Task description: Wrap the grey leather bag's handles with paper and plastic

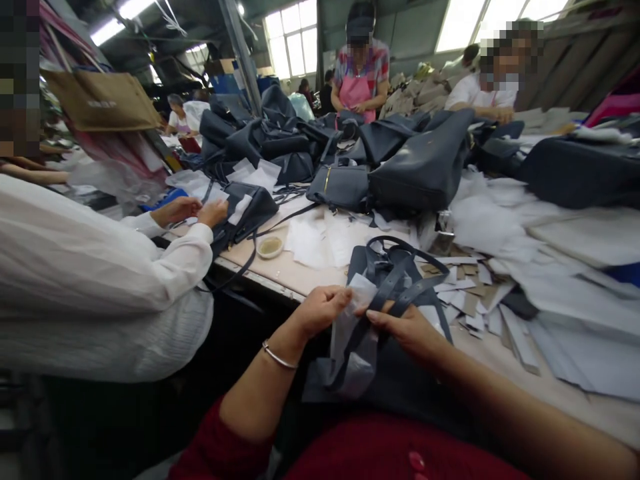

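Observation:
My left hand (325, 308) is closed, its thumb and fingers pinching a strip of thin white wrapping paper (361, 293). That paper hangs down along a dark strap in front of my body. With my right hand (407, 327) I grip the dark navy bag straps (400, 283), thumb on top and fingers curled behind them. One strap arches up in a loop above my hands. Under both hands a dark navy bag (360, 257) lies at the table edge and reaches down over my lap. Its lower part is in shadow.
A small round dish (270, 247) stands on the table (300, 277). Navy bags (420, 163) are heaped behind it. White and brown card strips (475, 293) and white sheets (570, 267) cover the right side. A co-worker in a white sleeve (165, 267) works close at left.

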A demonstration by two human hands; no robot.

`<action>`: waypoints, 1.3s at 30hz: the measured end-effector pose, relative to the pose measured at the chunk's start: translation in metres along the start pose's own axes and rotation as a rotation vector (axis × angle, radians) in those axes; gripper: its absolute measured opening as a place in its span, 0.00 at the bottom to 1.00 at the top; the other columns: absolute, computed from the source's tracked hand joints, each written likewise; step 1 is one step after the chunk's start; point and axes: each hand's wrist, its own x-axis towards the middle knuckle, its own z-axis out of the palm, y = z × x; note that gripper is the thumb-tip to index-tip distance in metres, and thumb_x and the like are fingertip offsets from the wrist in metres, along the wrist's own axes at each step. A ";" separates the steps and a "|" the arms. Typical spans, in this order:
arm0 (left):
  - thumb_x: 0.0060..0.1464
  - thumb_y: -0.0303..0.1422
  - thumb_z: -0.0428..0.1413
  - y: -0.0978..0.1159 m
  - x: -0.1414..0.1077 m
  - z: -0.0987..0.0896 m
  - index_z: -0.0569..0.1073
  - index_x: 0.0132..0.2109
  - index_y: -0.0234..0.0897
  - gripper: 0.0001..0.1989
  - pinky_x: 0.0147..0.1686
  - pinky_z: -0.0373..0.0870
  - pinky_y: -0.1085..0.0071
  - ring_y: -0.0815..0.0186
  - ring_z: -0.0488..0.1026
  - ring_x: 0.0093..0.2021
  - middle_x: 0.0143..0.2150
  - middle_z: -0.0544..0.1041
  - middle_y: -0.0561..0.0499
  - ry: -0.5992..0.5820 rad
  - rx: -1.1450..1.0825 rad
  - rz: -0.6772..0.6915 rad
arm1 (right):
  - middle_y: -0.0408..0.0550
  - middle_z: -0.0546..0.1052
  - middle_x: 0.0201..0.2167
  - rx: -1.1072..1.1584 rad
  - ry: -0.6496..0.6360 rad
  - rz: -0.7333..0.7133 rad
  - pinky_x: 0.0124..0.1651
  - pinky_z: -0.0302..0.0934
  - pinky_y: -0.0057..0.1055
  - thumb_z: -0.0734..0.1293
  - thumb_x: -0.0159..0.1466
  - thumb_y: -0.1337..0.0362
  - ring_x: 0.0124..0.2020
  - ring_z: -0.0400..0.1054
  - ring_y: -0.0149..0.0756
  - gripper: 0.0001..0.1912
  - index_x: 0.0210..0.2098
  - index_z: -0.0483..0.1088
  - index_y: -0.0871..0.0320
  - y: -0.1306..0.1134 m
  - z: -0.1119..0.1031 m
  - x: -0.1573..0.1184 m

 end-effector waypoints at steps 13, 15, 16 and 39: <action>0.44 0.42 0.68 -0.005 -0.003 0.053 0.80 0.32 0.31 0.16 0.32 0.71 0.71 0.67 0.73 0.28 0.28 0.79 0.49 0.200 -0.294 -0.032 | 0.46 0.75 0.22 -0.025 0.070 0.008 0.32 0.63 0.35 0.71 0.57 0.50 0.26 0.68 0.38 0.17 0.29 0.77 0.59 -0.002 -0.011 -0.020; 0.45 0.42 0.68 -0.007 -0.006 0.056 0.80 0.36 0.31 0.17 0.35 0.72 0.71 0.66 0.75 0.32 0.32 0.80 0.48 0.227 -0.324 -0.028 | 0.47 0.76 0.22 -0.009 0.079 -0.001 0.33 0.64 0.35 0.70 0.57 0.49 0.26 0.69 0.38 0.18 0.29 0.77 0.60 -0.003 -0.010 -0.021; 0.45 0.42 0.68 -0.009 -0.007 0.058 0.80 0.37 0.31 0.18 0.36 0.72 0.71 0.65 0.76 0.32 0.32 0.80 0.47 0.216 -0.351 -0.032 | 0.48 0.76 0.22 -0.007 0.076 -0.014 0.34 0.64 0.35 0.70 0.58 0.49 0.26 0.69 0.37 0.18 0.27 0.77 0.60 -0.003 -0.009 -0.022; 0.38 0.37 0.72 0.003 -0.026 0.059 0.81 0.30 0.32 0.14 0.32 0.67 0.74 0.70 0.72 0.27 0.25 0.78 0.52 0.233 -0.221 -0.067 | 0.46 0.75 0.21 0.123 0.294 -0.256 0.25 0.67 0.30 0.75 0.57 0.52 0.22 0.69 0.33 0.16 0.34 0.78 0.61 -0.041 -0.042 -0.013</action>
